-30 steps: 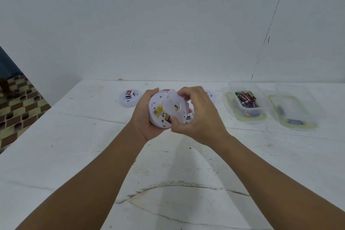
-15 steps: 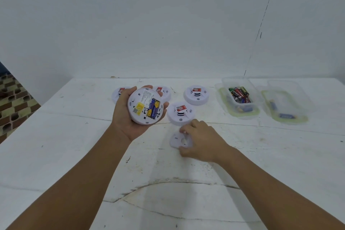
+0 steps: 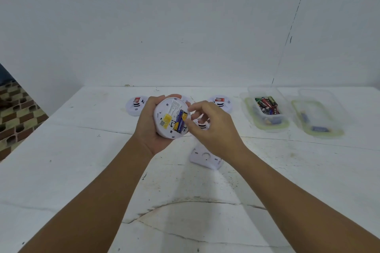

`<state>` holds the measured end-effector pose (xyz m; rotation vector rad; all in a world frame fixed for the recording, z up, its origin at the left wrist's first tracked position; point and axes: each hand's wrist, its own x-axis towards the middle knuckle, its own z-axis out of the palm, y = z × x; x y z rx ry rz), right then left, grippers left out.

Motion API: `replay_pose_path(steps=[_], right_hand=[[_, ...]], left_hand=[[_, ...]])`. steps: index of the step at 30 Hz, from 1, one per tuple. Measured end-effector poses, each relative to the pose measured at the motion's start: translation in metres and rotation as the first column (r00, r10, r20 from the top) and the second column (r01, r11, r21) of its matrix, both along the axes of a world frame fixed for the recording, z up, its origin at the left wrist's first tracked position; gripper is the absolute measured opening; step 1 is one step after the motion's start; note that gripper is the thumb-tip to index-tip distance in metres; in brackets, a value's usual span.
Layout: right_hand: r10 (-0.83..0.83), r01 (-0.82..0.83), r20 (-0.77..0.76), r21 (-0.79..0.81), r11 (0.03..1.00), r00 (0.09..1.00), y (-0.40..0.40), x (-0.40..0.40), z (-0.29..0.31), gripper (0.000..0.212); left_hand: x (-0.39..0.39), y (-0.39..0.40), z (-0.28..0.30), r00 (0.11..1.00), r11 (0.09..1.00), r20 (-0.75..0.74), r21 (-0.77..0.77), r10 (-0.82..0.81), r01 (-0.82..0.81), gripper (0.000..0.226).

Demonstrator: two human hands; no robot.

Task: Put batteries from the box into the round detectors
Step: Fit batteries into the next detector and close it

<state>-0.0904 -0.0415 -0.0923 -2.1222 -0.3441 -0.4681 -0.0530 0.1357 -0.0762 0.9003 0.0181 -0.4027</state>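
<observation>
Your left hand (image 3: 151,129) grips the round detector (image 3: 171,118) from its left side and from underneath, fingers curled round the rim, holding it above the table (image 3: 61,170) with its back turned up toward you; your right hand (image 3: 213,131) has come in from the right with its fingers loosely bent, the fingertips (image 3: 190,109) at the right edge of the battery bay; whether they pinch a battery or only touch it you cannot tell from this view; the detector's back is white, with a yellow sticker (image 3: 167,118) left of centre, printed text above, and a blue-and-yellow battery (image 3: 181,120) lying in the open bay; the removed cover (image 3: 205,159) lies flat on the table just below your right wrist, partly hidden by it; another detector (image 3: 136,105) sits face up to the left behind your left hand, one more (image 3: 221,103) sits behind your right hand, and a further one (image 3: 202,125) shows only in part between your fingers; the clear box (image 3: 267,109) with the batteries (image 3: 266,103) stands well to the right, resting on a green-rimmed lid (image 3: 265,127); a second clear box (image 3: 318,117) stands just beside it, farther right, with a blue battery (image 3: 317,129) visible near its front edge.
</observation>
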Motion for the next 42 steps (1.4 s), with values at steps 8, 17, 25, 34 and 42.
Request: replay_pose_path(steps=[8,17,25,34,42], right_hand=[[0.013,-0.012,-0.018,0.027,1.000,1.000,0.005,0.006,0.002,0.033],[-0.036,0.039,-0.037,0.084,0.996,0.999,0.004,0.009,0.004,0.018],[-0.004,0.012,-0.098,0.073,0.997,0.995,0.005,0.010,0.001,0.011],[-0.036,0.046,-0.104,0.096,0.994,0.994,0.007,0.003,-0.005,0.014],[-0.009,0.023,-0.073,0.187,0.982,0.997,0.008,-0.001,-0.004,0.015]], left_hand=[[0.006,-0.003,0.003,1.000,0.997,0.008,-0.080,-0.021,0.022,0.037],[0.006,-0.012,0.003,1.000,0.995,0.005,-0.100,-0.001,0.002,0.036],[0.005,-0.019,-0.006,1.000,0.995,-0.005,-0.101,-0.001,0.001,0.035],[0.001,-0.023,-0.009,1.000,0.997,0.014,-0.070,-0.022,0.023,0.033],[0.003,-0.023,-0.009,1.000,0.999,0.010,-0.031,-0.016,0.016,0.035]])
